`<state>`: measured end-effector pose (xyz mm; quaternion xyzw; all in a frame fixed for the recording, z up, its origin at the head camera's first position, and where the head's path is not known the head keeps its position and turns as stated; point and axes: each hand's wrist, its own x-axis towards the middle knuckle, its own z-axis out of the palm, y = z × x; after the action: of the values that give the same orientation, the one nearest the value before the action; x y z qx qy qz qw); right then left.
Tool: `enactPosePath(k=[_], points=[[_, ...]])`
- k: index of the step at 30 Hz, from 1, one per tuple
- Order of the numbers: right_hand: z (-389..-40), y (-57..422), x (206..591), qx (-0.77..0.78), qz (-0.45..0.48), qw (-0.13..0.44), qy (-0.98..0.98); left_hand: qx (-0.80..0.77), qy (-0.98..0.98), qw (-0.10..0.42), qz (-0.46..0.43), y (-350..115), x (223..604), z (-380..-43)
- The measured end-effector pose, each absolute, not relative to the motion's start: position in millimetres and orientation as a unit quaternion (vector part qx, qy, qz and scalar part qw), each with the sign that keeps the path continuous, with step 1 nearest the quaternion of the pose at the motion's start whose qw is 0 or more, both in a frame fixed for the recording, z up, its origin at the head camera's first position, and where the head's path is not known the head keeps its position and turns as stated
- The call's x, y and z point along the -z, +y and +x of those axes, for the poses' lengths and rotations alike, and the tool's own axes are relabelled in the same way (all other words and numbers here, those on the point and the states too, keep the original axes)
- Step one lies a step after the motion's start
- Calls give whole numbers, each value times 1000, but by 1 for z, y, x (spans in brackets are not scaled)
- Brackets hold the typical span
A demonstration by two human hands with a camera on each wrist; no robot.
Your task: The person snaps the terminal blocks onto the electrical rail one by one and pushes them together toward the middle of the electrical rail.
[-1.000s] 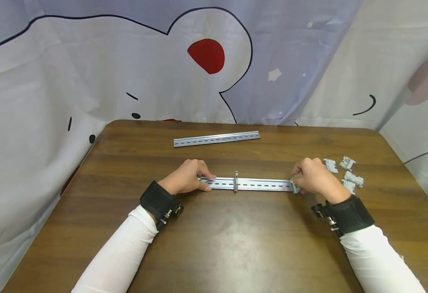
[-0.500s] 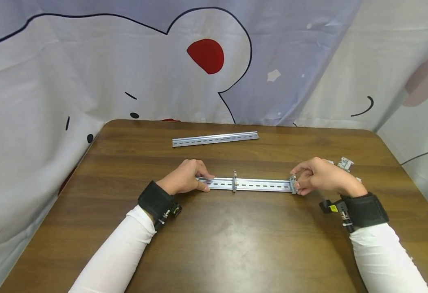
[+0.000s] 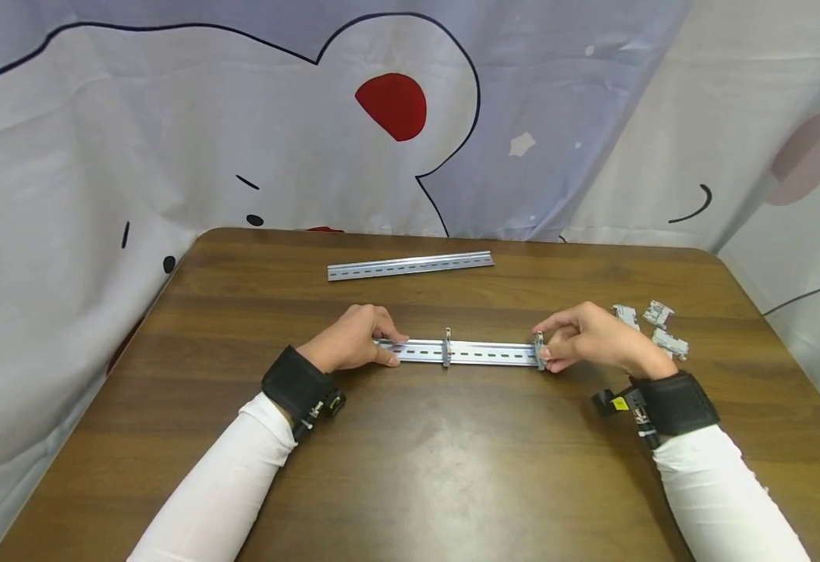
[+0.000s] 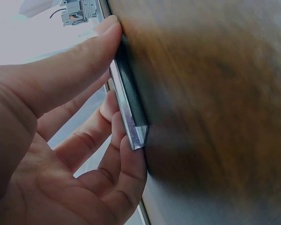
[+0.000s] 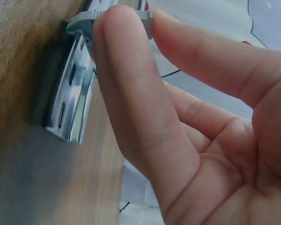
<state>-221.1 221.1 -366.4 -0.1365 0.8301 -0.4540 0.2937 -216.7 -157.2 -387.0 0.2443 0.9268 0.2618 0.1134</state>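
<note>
1. The rail (image 3: 492,353) is midway between the surface's (image 3: 410,476) left and right edges, well in from its far edge and running roughly parallel to it.
2. The middle clip (image 3: 447,348) stands upright across the rail, between the two hands.
3. The right clip (image 3: 539,351) sits across the rail near its right end; the right wrist view shows a short stretch of slotted rail past it.
4. The left hand (image 3: 356,337) grips the rail's left end, thumb along the near side, fingers along the far side.
5. The right hand (image 3: 595,337) holds the right clip, fingers narrowed in a pinch on it.
6. Loose clips (image 3: 658,314) lie in a group just beyond the right hand, towards the surface's right edge.
7. The spare rail (image 3: 410,266) lies near the far edge, slightly askew to it.
8. A printed curtain (image 3: 241,109) hangs beyond the far edge.
</note>
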Motion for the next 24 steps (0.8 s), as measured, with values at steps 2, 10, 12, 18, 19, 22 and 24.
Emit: enactPosePath(k=[2, 10, 12, 18, 19, 22, 24], points=[[-221, 219, 367, 458, -135, 291, 829, -263, 927, 114, 241, -158, 387, -217], [-220, 192, 380, 517, -124, 294, 795, -266, 925, 108, 249, -158, 386, -216], [-218, 182, 383, 526, -124, 290, 790, -266, 925, 107, 251, -157, 386, -215], [-215, 153, 389, 556, -134, 274, 773, -270, 924, 109, 248, -158, 386, -216], [-215, 149, 390, 563, -135, 272, 769, -270, 924, 110, 248, -158, 386, -216], [-215, 136, 393, 582, -133, 271, 755, -270, 924, 112, 246, -158, 386, -216], [-215, 129, 395, 589, -132, 270, 750, -270, 924, 114, 246, -158, 386, -216]])
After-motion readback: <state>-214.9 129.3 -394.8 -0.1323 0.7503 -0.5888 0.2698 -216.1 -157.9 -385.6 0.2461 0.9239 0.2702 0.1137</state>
